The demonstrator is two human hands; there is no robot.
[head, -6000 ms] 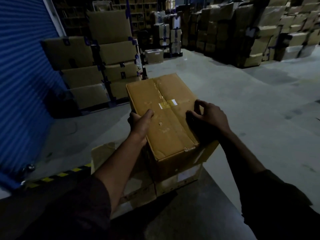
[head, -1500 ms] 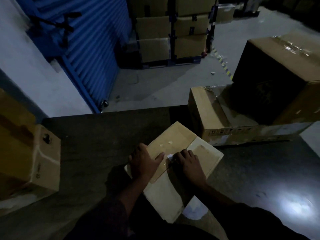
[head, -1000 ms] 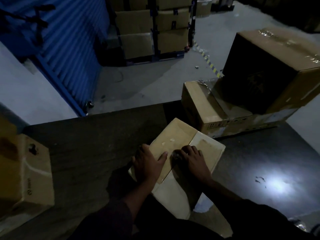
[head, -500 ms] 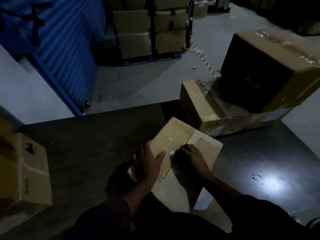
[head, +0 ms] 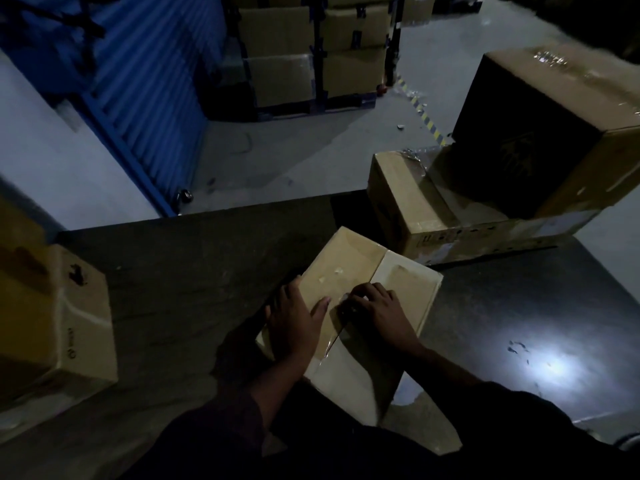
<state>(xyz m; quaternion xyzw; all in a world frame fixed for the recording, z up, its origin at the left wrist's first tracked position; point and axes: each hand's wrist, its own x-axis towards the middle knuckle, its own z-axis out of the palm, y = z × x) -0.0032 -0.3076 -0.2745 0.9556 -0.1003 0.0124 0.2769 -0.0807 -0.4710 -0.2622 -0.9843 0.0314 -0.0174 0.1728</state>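
A small flat cardboard box (head: 349, 261) lies on a dark table (head: 194, 265) right in front of me. Clear tape (head: 329, 344) runs along its middle seam. My left hand (head: 294, 323) presses flat on the box's left flap, thumb spread toward the seam. My right hand (head: 381, 313) rests on the right flap with its fingers curled, and the fingertips pinch at the tape on the seam. Both forearms wear dark sleeves.
A large taped carton (head: 554, 109) stands on a flatter carton (head: 408, 206) at the table's far right. Another carton (head: 69, 323) sits at the left edge. Beyond the table are a concrete floor, a blue roller shutter (head: 145, 81) and stacked cartons (head: 311, 46).
Six seconds ago both hands held the large carton, which now stands at the right. Over the last second both hands stay on the small box, my right fingertips shifting slightly at the seam.
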